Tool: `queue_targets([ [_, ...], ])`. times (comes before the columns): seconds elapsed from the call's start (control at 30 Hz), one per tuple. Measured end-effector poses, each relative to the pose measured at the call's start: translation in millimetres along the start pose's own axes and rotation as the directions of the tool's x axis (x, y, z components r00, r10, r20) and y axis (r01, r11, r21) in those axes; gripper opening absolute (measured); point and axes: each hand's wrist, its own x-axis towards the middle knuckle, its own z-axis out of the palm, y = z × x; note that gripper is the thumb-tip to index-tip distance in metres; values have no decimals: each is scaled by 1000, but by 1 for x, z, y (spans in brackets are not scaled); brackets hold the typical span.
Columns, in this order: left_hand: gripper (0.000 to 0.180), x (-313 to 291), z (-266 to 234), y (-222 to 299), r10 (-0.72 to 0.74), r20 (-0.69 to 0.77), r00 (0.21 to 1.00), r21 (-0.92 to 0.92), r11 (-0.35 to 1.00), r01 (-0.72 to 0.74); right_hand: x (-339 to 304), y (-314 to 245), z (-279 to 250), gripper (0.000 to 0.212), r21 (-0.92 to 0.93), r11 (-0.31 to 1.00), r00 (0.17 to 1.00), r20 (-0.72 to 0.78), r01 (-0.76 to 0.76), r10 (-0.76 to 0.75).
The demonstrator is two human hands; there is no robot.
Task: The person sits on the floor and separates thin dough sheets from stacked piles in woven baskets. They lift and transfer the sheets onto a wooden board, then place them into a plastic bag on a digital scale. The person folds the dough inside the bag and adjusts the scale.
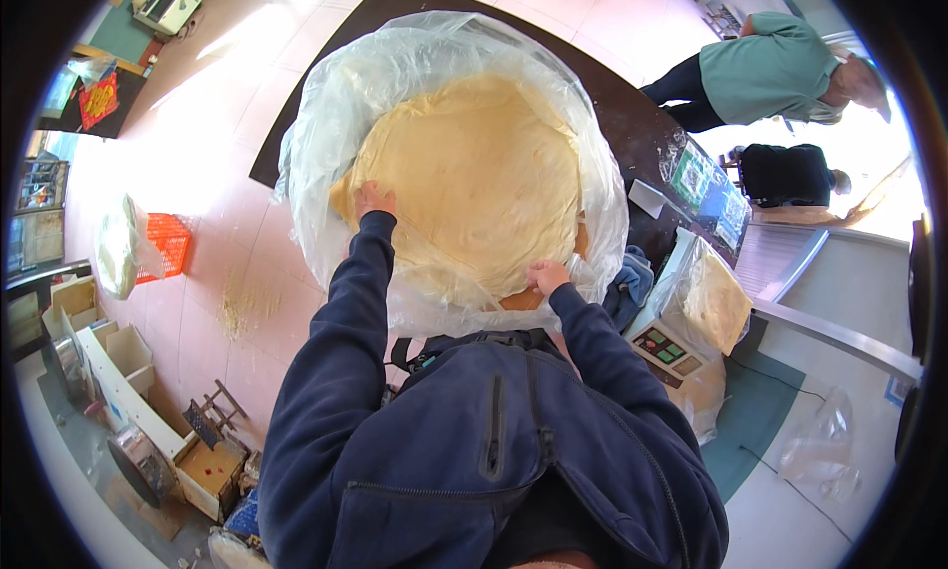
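A wide, round, pale yellow sheet (469, 189), soft and wrinkled at its rim, lies within a large clear plastic wrap (326, 105) on a dark table (637, 130). More layers seem to lie under it, with brownish edges showing at the lower right. My left hand (376, 200) is at the sheet's left edge, its fingers bent and closed on the rim. At the near right edge, my right hand (546, 276) pinches the border of the sheet; its fingertips are partly hidden. The plastic bunches up around both wrists.
Right of the table stands a machine with a button panel (660, 350), partly plastic-covered. A blue cloth (629, 278) lies beside it. Two other people (765, 71) are at the far right. An orange crate (168, 245) and wooden boxes (126, 357) stand on the left.
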Motion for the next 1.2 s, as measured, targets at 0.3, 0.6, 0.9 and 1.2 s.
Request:
queue_targets([
  [0.3,24,55,16,5,-86,260,962,52,996,75,-3,-2,2,22,-10,1000,999,-40,21,-22],
  [0.6,36,84,22,40,215,127,968,70,972,-225,-11,3,-6,20,-39,999,1000,-4,-7,7],
  [0.9,32,129,43,86,14,305,952,113,992,-50,-31,-6,-11,18,60,997,999,29,-42,40],
  [1.2,27,110,48,90,186,132,974,211,954,-211,-74,-178,-20,27,284,821,843,72,495,-533],
])
